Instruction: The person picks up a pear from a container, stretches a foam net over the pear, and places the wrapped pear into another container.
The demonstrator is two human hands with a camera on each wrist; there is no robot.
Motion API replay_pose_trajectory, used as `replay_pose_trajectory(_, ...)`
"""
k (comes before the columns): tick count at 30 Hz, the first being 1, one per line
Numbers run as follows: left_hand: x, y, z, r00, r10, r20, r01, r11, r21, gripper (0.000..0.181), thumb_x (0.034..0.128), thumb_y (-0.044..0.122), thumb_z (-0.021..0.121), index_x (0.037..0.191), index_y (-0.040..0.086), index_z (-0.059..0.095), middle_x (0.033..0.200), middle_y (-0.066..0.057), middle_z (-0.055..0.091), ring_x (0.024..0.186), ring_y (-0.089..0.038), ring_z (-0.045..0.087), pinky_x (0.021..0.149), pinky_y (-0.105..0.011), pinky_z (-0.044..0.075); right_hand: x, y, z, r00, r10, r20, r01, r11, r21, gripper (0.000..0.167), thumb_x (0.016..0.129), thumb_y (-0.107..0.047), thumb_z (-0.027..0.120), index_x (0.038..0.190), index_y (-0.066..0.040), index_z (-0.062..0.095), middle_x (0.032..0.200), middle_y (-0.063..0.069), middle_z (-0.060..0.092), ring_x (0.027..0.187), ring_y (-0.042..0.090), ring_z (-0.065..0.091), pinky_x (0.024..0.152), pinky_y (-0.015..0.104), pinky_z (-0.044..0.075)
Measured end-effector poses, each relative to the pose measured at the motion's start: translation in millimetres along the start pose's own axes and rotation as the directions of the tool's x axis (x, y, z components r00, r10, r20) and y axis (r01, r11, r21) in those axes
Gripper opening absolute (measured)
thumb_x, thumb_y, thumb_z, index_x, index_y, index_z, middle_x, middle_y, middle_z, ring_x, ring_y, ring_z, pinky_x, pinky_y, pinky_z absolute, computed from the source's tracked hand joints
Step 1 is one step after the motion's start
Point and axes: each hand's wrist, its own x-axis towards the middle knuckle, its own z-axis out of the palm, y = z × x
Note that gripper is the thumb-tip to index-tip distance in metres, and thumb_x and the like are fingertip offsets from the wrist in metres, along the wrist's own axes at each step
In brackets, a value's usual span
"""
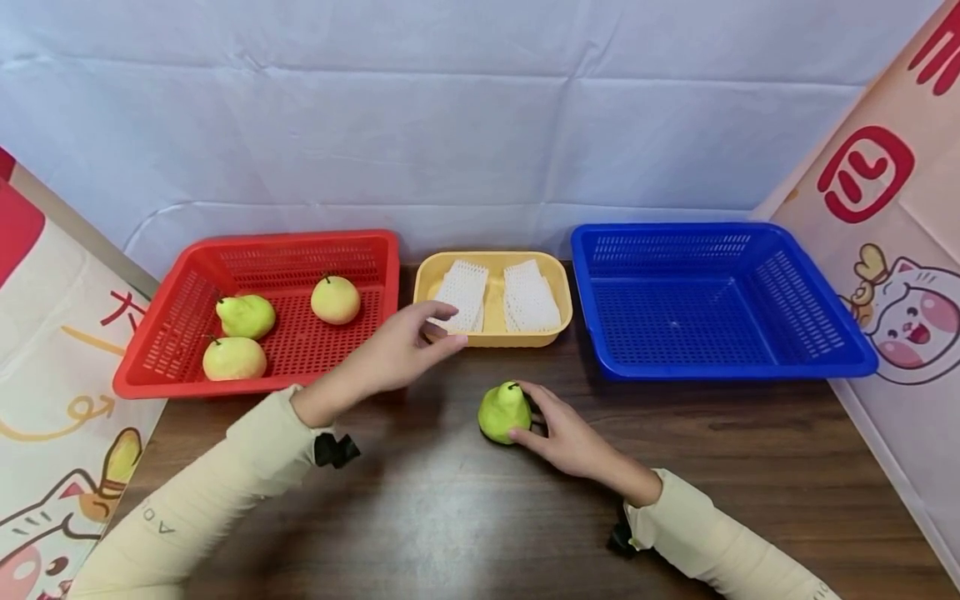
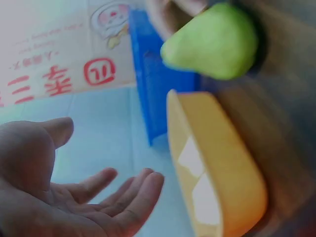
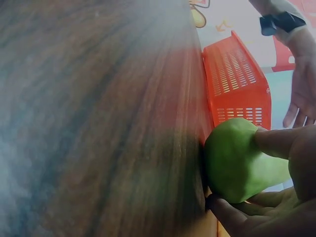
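A green pear (image 1: 504,414) stands upright on the wooden table, stem up. My right hand (image 1: 564,433) grips it from the right side; in the right wrist view the thumb and fingers lie around the pear (image 3: 237,163). My left hand (image 1: 401,346) hangs in the air by the near left corner of a yellow tray (image 1: 525,340), holding nothing. Its fingers are loosely bent and spread from the thumb, as the left wrist view of the hand (image 2: 84,192) shows. Two white foam net sleeves (image 1: 463,292) lie inside the tray.
On the left stands a red basket (image 1: 390,287) with a green pear (image 1: 247,316) and two round yellowish pears (image 1: 335,300). A blue basket (image 1: 667,329) stands on the right. Behind them hangs a pale cloth (image 1: 480,150), with printed panels at both sides.
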Motion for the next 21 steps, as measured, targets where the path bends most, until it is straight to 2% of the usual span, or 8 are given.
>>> replay_pose_trajectory(6, 20.5, 12.3, -30.3, 0.994, -0.110, 0.019, 0.109, 0.993, 0.046, 0.052, 0.0996, 0.034, 0.066, 0.138, 0.001, 0.055, 0.133, -0.016, 0.061, 0.115, -0.030, 0.065, 0.092, -0.043, 0.056, 0.3, 0.8, -0.3, 1.000, 0.000, 0.000, 0.000, 1.000, -0.012, 0.066, 0.094, -0.010, 0.074, 0.147, 0.008, 0.040, 0.142, 0.027, 0.050, 0.130, 0.039, 0.053, 0.099, 0.040, 0.054)
replay_pose_trajectory(10, 37.7, 12.1, -43.5, 0.983, -0.178, 0.053, 0.178, 0.984, -0.003, 0.055, 0.1013, 0.034, 0.063, 0.144, 0.002, 0.051, 0.133, -0.018, 0.060, 0.109, -0.035, 0.065, 0.092, -0.045, 0.055, 0.1, 0.9, -0.6, 1.000, 0.004, 0.003, -0.004, 1.000, -0.014, 0.066, 0.094, -0.010, 0.074, 0.148, 0.009, 0.039, 0.143, 0.028, 0.050, 0.130, 0.039, 0.053, 0.099, 0.040, 0.054)
replay_pose_trajectory(13, 53.3, 7.5, -48.8, 0.964, -0.252, 0.082, 0.258, 0.962, -0.088, 0.056, 0.1024, 0.032, 0.061, 0.146, 0.001, 0.047, 0.134, -0.019, 0.058, 0.110, -0.036, 0.065, 0.096, -0.045, 0.054, 0.1, 0.3, -0.8, 1.000, 0.008, 0.004, -0.008, 1.000, -0.015, 0.067, 0.094, -0.009, 0.074, 0.148, 0.009, 0.039, 0.143, 0.028, 0.049, 0.130, 0.039, 0.052, 0.099, 0.041, 0.054)
replay_pose_trajectory(17, 73.8, 0.6, -49.9, 0.935, -0.334, 0.119, 0.350, 0.922, -0.166, 0.058, 0.1028, 0.029, 0.061, 0.147, -0.003, 0.044, 0.141, -0.021, 0.053, 0.123, -0.035, 0.060, 0.101, -0.043, 0.053, 0.1, -0.5, -0.7, 1.000, 0.012, 0.003, -0.012, 1.000, -0.018, 0.067, 0.094, -0.009, 0.074, 0.148, 0.009, 0.039, 0.144, 0.028, 0.049, 0.131, 0.040, 0.052, 0.099, 0.041, 0.054)
replay_pose_trajectory(21, 88.4, -9.4, -49.1, 0.903, -0.404, 0.145, 0.424, 0.894, -0.147, 0.061, 0.1027, 0.030, 0.061, 0.149, -0.004, 0.040, 0.146, -0.021, 0.048, 0.128, -0.036, 0.057, 0.104, -0.043, 0.051, 0.3, -0.8, -0.2, 1.000, 0.011, 0.004, -0.011, 1.000, -0.020, 0.067, 0.094, -0.010, 0.074, 0.148, 0.009, 0.039, 0.145, 0.028, 0.048, 0.132, 0.039, 0.051, 0.099, 0.040, 0.054)
